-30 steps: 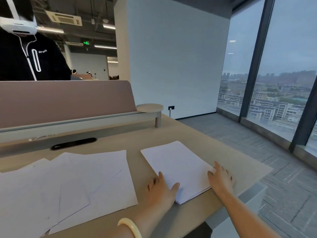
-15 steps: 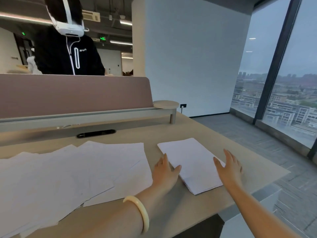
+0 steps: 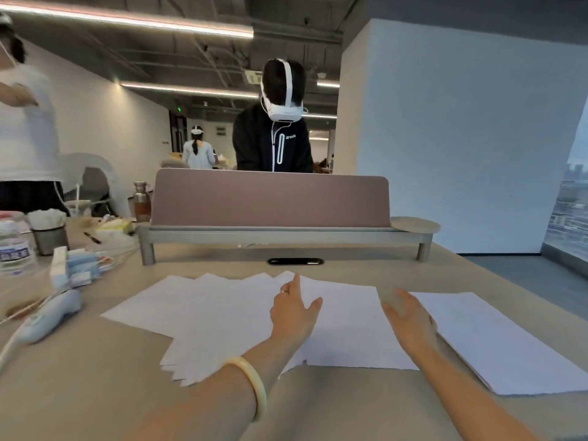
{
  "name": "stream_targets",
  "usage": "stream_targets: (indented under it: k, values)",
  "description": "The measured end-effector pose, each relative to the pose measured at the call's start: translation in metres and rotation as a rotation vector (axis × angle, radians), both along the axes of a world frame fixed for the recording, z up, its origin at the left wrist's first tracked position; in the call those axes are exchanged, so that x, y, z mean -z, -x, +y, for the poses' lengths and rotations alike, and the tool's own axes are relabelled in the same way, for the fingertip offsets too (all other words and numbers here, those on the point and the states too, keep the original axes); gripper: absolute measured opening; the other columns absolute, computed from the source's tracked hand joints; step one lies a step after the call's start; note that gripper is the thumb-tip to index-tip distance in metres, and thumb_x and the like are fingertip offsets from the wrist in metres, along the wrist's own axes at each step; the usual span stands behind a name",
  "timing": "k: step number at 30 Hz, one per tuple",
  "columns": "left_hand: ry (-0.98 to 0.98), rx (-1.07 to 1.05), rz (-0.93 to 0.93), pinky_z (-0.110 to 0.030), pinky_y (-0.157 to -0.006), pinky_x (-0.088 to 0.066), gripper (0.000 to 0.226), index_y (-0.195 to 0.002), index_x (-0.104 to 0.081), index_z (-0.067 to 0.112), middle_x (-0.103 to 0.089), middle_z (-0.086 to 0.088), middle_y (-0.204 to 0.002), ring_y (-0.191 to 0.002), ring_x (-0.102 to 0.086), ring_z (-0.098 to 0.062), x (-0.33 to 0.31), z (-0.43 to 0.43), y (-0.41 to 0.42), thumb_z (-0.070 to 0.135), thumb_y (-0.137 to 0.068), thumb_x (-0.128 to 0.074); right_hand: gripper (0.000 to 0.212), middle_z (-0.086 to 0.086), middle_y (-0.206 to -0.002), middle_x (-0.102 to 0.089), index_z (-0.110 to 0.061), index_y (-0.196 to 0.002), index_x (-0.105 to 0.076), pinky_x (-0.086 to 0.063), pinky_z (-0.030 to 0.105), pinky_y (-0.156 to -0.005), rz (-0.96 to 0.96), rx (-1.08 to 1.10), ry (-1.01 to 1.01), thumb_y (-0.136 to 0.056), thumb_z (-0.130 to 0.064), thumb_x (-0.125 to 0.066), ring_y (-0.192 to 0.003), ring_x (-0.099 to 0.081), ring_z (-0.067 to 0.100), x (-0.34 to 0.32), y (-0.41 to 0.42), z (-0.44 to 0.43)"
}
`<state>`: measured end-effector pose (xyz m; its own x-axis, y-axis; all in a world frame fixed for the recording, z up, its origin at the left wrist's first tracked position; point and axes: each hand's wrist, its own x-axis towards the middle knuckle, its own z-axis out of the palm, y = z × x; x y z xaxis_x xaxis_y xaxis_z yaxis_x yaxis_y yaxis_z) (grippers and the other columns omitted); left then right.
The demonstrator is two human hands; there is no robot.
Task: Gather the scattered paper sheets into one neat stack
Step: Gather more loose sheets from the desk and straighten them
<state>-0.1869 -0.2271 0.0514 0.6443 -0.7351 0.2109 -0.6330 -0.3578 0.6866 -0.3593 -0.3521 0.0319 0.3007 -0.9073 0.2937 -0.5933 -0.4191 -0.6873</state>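
Observation:
Several white paper sheets [image 3: 216, 316] lie fanned and overlapping across the middle of the beige desk [image 3: 95, 393]. A squared stack of white sheets [image 3: 496, 342] sits to their right, near the desk's right edge. My left hand [image 3: 294, 310], with a pale bangle on its wrist, is over the fanned sheets with straight fingers; whether it touches them is unclear. My right hand [image 3: 410, 319] is open, fingers spread, at the gap between the fanned sheets and the stack, its outer edge at the stack's left side. Neither hand holds a sheet.
A mauve divider panel [image 3: 270, 198] on a grey rail crosses the desk's back, with a black cable slot [image 3: 296, 261] before it. Clutter fills the left: a plastic bottle [image 3: 14, 246], small boxes [image 3: 76, 268], a pale blue handheld device [image 3: 51, 313]. A person in black stands behind the divider.
My view has swung left, bringing the fanned sheets to the centre. Both hands have left the squared stack and moved left: the left onto the fanned sheets, the right to the stack's left side.

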Motion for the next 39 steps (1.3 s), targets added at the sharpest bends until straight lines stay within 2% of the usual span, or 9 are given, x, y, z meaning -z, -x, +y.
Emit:
stream_targets:
  k: [8, 13, 18, 22, 25, 28, 32, 37, 39]
  values:
    - [-0.042, -0.261, 0.036, -0.042, -0.11, -0.028, 0.072, -0.15, -0.012, 0.02, -0.023, -0.008, -0.154, -0.139, -0.028, -0.031, 0.012, 0.112, -0.119, 0.045, -0.092, -0.047, 0.058, -0.001, -0.15, -0.035, -0.021, -0.144, -0.032, -0.026, 0.039, -0.112, 0.131, -0.198, -0.047, -0.093, -0.045, -0.047, -0.138, -0.034, 0.019, 0.019, -0.124, 0.06]
    - [-0.16, -0.326, 0.139, -0.038, -0.109, -0.032, 0.075, -0.149, -0.015, 0.017, -0.037, -0.01, -0.147, -0.136, -0.035, -0.03, 0.038, 0.158, -0.164, 0.044, -0.09, -0.051, 0.071, 0.002, -0.151, -0.032, -0.021, -0.146, -0.025, -0.03, 0.039, -0.111, 0.267, -0.22, -0.155, -0.088, -0.055, -0.048, -0.138, -0.034, 0.022, 0.042, -0.156, 0.073]
    - [-0.264, -0.219, 0.225, -0.034, -0.108, -0.034, 0.078, -0.149, -0.014, 0.013, -0.052, -0.003, -0.136, -0.132, -0.04, -0.028, 0.062, 0.171, -0.174, 0.044, -0.088, -0.051, 0.084, 0.004, -0.155, -0.022, -0.02, -0.148, -0.017, -0.019, 0.04, -0.117, 0.491, -0.139, -0.115, -0.084, -0.068, -0.039, -0.144, -0.018, 0.025, 0.061, -0.164, 0.073]
    - [-0.325, -0.178, 0.181, -0.036, -0.113, -0.026, 0.083, -0.15, -0.006, 0.016, -0.036, -0.006, -0.148, -0.14, -0.024, -0.029, 0.069, 0.161, -0.167, 0.05, -0.087, -0.049, 0.085, 0.006, -0.158, -0.01, -0.02, -0.15, -0.011, -0.01, 0.042, -0.118, 0.587, -0.139, -0.093, -0.084, -0.071, -0.032, -0.146, -0.006, 0.026, 0.064, -0.171, 0.08]
    - [-0.328, -0.191, 0.198, -0.036, -0.114, -0.026, 0.087, -0.15, -0.004, 0.017, -0.034, -0.009, -0.149, -0.14, -0.025, -0.029, 0.068, 0.152, -0.165, 0.052, -0.085, -0.051, 0.083, 0.003, -0.159, -0.006, -0.02, -0.15, -0.006, -0.008, 0.041, -0.119, 0.609, -0.19, -0.086, -0.087, -0.067, -0.032, -0.147, -0.004, 0.025, 0.062, -0.178, 0.089]
    - [-0.219, -0.177, 0.346, -0.031, -0.109, -0.033, 0.088, -0.15, -0.006, 0.013, -0.034, -0.008, -0.15, -0.138, -0.033, -0.027, 0.061, 0.146, -0.169, 0.044, -0.086, -0.058, 0.083, 0.001, -0.159, -0.007, -0.019, -0.151, -0.004, -0.01, 0.039, -0.119, 0.612, -0.25, -0.097, -0.088, -0.064, -0.034, -0.147, -0.005, 0.024, 0.06, -0.187, 0.098]
    - [-0.04, -0.246, 0.517, -0.031, -0.106, -0.036, 0.085, -0.149, -0.012, 0.007, -0.04, -0.012, -0.145, -0.132, -0.042, -0.028, 0.053, 0.145, -0.178, 0.028, -0.085, -0.065, 0.083, 0.001, -0.153, -0.027, -0.019, -0.149, -0.013, -0.027, 0.036, -0.114, 0.542, -0.287, -0.136, -0.085, -0.058, -0.048, -0.142, -0.025, 0.023, 0.053, -0.195, 0.103]
    - [0.187, -0.335, 0.718, -0.037, -0.102, -0.042, 0.082, -0.147, -0.017, 0.002, -0.038, -0.016, -0.146, -0.13, -0.041, -0.033, 0.052, 0.149, -0.191, 0.014, -0.084, -0.068, 0.086, 0.008, -0.152, -0.03, -0.014, -0.149, -0.009, -0.029, 0.03, -0.111, 0.248, -0.457, -0.388, -0.086, -0.037, -0.063, -0.139, -0.031, 0.024, 0.038, -0.2, 0.11]
    - [0.182, -0.374, 0.725, -0.035, -0.097, -0.042, 0.08, -0.146, -0.019, -0.002, -0.037, -0.017, -0.145, -0.13, -0.04, -0.034, 0.049, 0.151, -0.194, 0.013, -0.084, -0.068, 0.087, 0.01, -0.153, -0.026, -0.012, -0.15, -0.007, -0.028, 0.028, -0.109, 0.161, -0.504, -0.463, -0.087, -0.03, -0.064, -0.14, -0.031, 0.023, 0.031, -0.2, 0.115]
